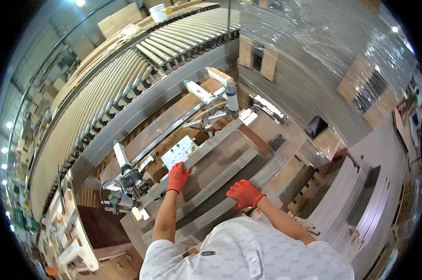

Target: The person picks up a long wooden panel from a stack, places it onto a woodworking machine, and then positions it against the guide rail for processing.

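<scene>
Both my hands wear red gloves and reach over a machine bed with several long grey rails. My left hand rests at the far rail, beside the white plate with small holes. Its fingers point away from me, with the thumb apart. My right hand bends its fingers over the near rail; its fingertips are partly hidden. Between the two hands runs a middle rail. White-and-grey cylinder units stand at the bed's left end and far end.
A roller conveyor curves past the far left side, with a white bucket behind it. Film-wrapped stacks of flat board rise at far right. Long pale strips lie right of me. A wooden panel edge stands at left.
</scene>
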Demonstrator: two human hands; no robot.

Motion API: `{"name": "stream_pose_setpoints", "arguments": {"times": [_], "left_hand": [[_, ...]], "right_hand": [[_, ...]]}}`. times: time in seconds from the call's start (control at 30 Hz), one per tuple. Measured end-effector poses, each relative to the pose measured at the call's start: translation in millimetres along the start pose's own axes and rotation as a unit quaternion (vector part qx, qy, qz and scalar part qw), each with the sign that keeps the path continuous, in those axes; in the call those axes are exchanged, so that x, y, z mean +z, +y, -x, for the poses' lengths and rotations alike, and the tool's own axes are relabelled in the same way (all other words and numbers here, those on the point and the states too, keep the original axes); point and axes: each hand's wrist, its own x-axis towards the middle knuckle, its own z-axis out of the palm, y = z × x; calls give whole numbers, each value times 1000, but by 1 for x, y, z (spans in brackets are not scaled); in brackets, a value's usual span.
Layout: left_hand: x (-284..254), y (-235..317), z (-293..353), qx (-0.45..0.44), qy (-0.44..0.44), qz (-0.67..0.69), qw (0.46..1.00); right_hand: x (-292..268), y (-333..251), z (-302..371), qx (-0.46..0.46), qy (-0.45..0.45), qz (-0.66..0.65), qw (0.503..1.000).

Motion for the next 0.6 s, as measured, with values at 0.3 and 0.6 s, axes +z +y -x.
{"name": "stream_pose_setpoints", "arguments": {"times": [0.3,0.6], "left_hand": [[-42,76,57,8,-93,59,994],[-70,103,162,-23,-92,16,995]], "right_hand": [[1,3,5,12,-18,-14,1000],[-11,-5,2,7,-32,-3,999]]}}
